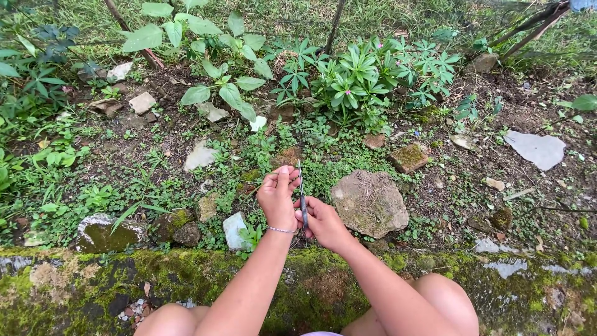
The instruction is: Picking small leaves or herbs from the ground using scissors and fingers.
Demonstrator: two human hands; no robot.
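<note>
A thin dark tool [302, 194], possibly a narrow knife or pair of scissors, stands nearly upright between two bare hands above a weedy garden bed, its slim pale tip pointing away from the person and its darker lower part buried in the grip. Its exact kind is hard to make out. One large flat stone [369, 202] lies just right of the hands, with a smaller mossy stone [409, 157] beyond it and a pale slab [536, 149] well off to the right. One moss-covered concrete kerb [93, 280] runs across the foreground, partly hidden by two arms and two bare knees cut off at the lower edge. The right hand [324, 223] has its fingers wrapped closed around the tool's lower part. The left hand [277, 198], one thin bracelet [282, 230] at its wrist, curls its fingers [283, 177] against the upper part, touching it. One flowering plant [357, 74] with pink blooms grows behind.
</note>
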